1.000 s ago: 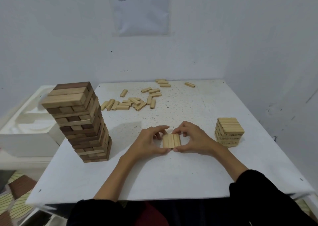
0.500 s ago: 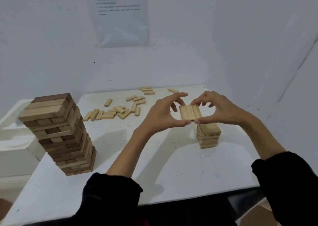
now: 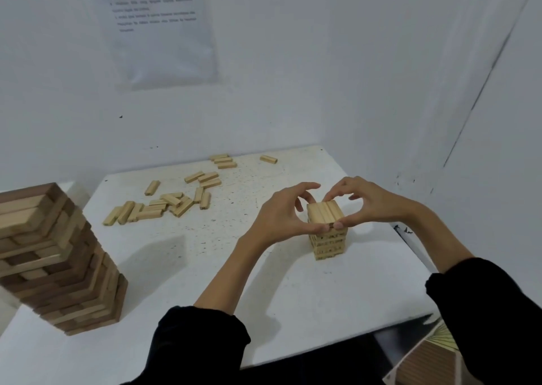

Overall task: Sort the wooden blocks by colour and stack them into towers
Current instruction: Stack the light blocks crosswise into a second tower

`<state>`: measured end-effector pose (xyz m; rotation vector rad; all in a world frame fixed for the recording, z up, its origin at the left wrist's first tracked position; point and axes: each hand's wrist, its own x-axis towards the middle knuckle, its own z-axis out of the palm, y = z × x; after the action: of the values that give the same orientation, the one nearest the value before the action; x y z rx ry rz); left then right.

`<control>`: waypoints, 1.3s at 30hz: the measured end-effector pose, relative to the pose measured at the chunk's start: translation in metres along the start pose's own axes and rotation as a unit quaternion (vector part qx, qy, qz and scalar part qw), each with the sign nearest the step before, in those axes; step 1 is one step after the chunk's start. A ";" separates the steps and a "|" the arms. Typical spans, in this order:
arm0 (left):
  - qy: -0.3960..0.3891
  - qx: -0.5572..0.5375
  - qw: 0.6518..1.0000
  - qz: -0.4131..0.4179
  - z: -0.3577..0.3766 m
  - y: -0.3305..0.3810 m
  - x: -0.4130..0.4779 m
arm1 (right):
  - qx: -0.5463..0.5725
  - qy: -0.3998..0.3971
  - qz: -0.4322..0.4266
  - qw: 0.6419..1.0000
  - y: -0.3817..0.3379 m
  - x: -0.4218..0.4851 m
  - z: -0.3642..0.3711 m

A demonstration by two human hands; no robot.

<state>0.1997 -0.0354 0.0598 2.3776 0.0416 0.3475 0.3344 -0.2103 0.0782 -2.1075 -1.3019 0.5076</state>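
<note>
Since the earlier frame, the row of three pale blocks (image 3: 325, 215) has come down from mid-air onto the top of the short pale tower (image 3: 329, 244) at the right of the white worktop (image 3: 223, 270). The left hand (image 3: 283, 214) and right hand (image 3: 366, 202) pinch the row between them. Loose pale blocks (image 3: 164, 202) lie scattered farther back; a tall mixed-colour tower (image 3: 55, 261) stands at the left.

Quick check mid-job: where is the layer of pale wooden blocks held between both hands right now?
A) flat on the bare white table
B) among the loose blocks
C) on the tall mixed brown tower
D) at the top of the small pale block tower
D: the left hand and right hand pinch the layer of pale wooden blocks directly atop the small pale block tower; whether it already rests there is unclear.
</note>
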 end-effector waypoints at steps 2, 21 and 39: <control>-0.006 0.006 1.000 -0.001 0.001 -0.001 0.000 | 0.000 -0.003 0.001 1.000 0.001 -0.001 0.000; 0.047 -0.013 0.999 -0.017 -0.021 -0.012 0.002 | 0.038 0.006 0.005 0.999 -0.002 0.013 -0.005; 0.188 0.148 0.950 -0.202 -0.074 -0.198 0.101 | -0.098 0.116 0.003 0.988 0.091 0.223 0.048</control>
<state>0.2914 0.1728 0.0029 2.4782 0.7974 0.6234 0.4654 -0.0268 -0.0196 -2.2526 -1.2514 0.1335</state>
